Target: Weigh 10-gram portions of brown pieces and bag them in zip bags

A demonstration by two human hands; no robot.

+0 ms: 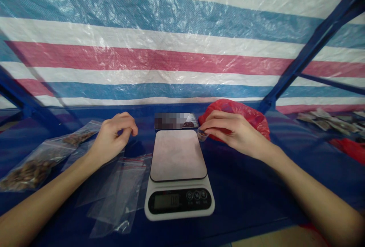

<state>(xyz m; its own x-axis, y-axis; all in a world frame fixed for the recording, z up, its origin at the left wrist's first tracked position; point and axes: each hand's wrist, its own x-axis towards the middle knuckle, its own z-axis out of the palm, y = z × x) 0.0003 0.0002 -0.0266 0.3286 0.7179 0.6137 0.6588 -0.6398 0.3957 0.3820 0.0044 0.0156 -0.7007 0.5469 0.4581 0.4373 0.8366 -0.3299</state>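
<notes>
Right hand (pixel 238 128) is clamped on a small clear cup (pixel 202 136), just beside the top-right corner of the scale (pixel 179 163), red bag (pixel 255 117) behind. Scale reads 0.0. Left hand (pixel 112 137) is loosely curled over the desk (pixel 236 197) near flat zip bags (pixel 116 197); can't tell if fingertips touch.

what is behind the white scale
Just behind the scale lies a dark, phone-like device, its screen partly pixelated; farther back is striped sheeting. Whatever lies beyond the sheeting is hidden.

Scale display (pixel 167 201) reading 0.0, M-marked button (pixel 196 195), power-symbol button (pixel 189 195) beside it
</notes>
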